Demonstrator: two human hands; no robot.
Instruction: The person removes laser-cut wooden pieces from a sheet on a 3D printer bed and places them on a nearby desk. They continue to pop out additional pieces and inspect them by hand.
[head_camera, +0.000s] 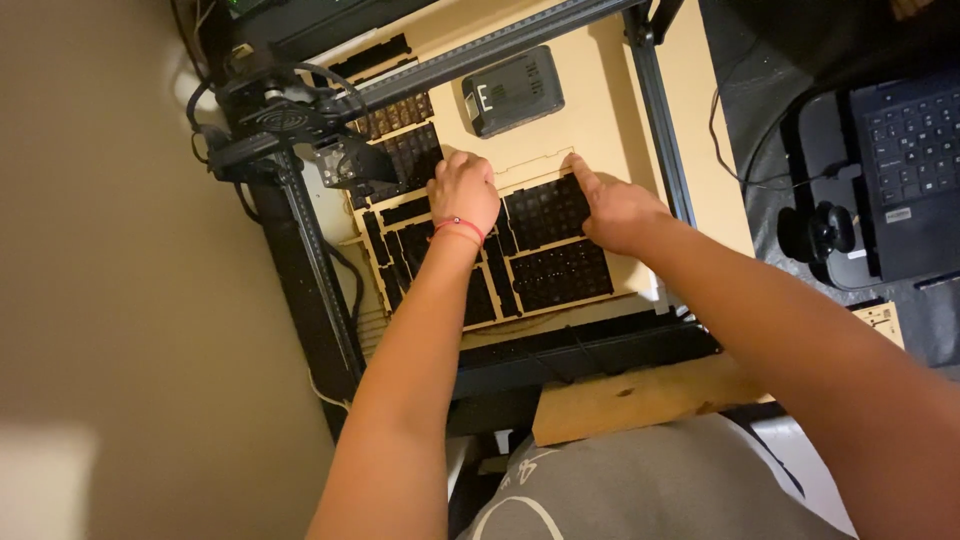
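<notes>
While both hands press flat on one cut wooden sheet (560, 160) inside the black frame (655, 110), neither grips it. Left hand (465, 190) fingers curl together; right hand (612, 208) fingers lie together, thumb out.

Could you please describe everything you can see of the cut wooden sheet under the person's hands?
The wooden sheet is thin, pale tan and looks like plywood. It lies flat inside a black metal frame. Many rectangular openings are cut through it, showing a dark grid beneath, with narrow strips left between them. The left hand presses on its middle, and the right hand rests fingertips on an uncut part. A dark grey box sits on its upper area.
</notes>
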